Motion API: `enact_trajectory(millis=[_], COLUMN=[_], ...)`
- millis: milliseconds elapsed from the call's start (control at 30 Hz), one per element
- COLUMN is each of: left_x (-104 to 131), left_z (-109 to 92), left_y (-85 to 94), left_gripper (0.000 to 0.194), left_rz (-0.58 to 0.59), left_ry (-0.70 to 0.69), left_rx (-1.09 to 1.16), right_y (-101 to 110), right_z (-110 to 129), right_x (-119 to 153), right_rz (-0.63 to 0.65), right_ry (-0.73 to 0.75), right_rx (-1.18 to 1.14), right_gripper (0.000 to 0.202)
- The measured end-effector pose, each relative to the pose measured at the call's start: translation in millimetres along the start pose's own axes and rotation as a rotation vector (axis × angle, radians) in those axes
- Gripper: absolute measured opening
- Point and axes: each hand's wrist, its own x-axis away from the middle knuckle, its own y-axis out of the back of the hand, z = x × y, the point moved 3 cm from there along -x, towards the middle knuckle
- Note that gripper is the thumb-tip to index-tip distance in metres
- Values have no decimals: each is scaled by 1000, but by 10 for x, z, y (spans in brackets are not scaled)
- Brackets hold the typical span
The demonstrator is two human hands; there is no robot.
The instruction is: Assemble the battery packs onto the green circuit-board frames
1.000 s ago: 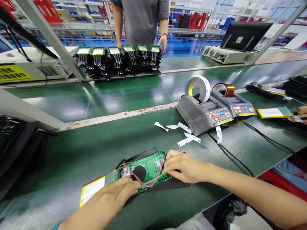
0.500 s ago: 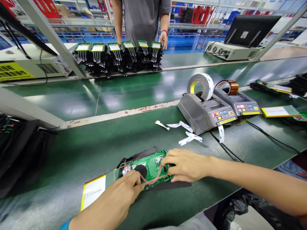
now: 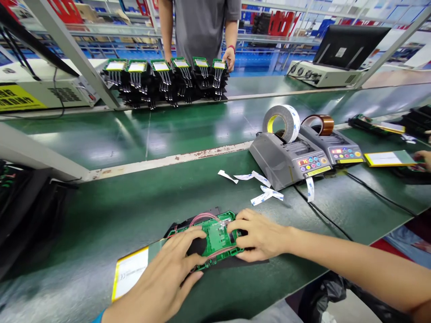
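Observation:
A green plastic housing (image 3: 215, 237) with electronics in it lies on a black sheet on the bench in front of me. My left hand (image 3: 178, 258) rests across its left part, fingers stretched and apart, touching the housing and its lower edge. Partly under those fingers is a round black pad (image 3: 198, 246). My right hand (image 3: 257, 235) grips the housing's right end, fingers curled over the inside and thumb at the near edge. Pinkish wires (image 3: 205, 216) arch over the far edge; others run along the near edge. A flat, yellow-edged battery pack (image 3: 133, 269) sticks out at the left, partly behind my left forearm.
Cut tape strips (image 3: 266, 195) lie beyond my right hand. Two tape dispensers (image 3: 289, 157) with cables stand at the right. Stacked black-and-green units (image 3: 168, 83) sit across the bench before a person (image 3: 198, 27). Black parts (image 3: 27, 215) are piled left. Another person's hand (image 3: 424, 159) shows far right.
My left hand has gone from closed on the wires to spread over the housing. A loop of pinkish wires has moved to the far edge. Another person's hand has appeared at far right.

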Motion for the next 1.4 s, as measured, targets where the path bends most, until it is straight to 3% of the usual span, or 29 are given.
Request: enact_trajectory(millis=[100,433,600,800,900,1200,1400], left_x=[22,-1,-5,-114,-166,-231,-234], left_z=[34,54,74,23,20,0,-4], left_y=[-26,-22,-4,160,257,254,246], left_gripper=[25,22,25,23,30,64,59], left_rz=[-43,-148,-95,181,250,314,332], left_ry=[-31,-92,-83,-105,-140,-138,-99], left_rx=[-62,-121,-91,39,63,84,62], right_y=[-95,-249,-139,33,78,137,120], right_z=[67,249,185,21,-8,-7,-20], right_x=[79,236,178,37,-48,-104,-107], right_rz=[-124,-319,-211,78,158,215,228], right_ry=[-41,-263,-226,55,110,45,32], right_rx=[28,74,28,44,32,6,-15], right_gripper=[22,11,17,31,29,32,33])
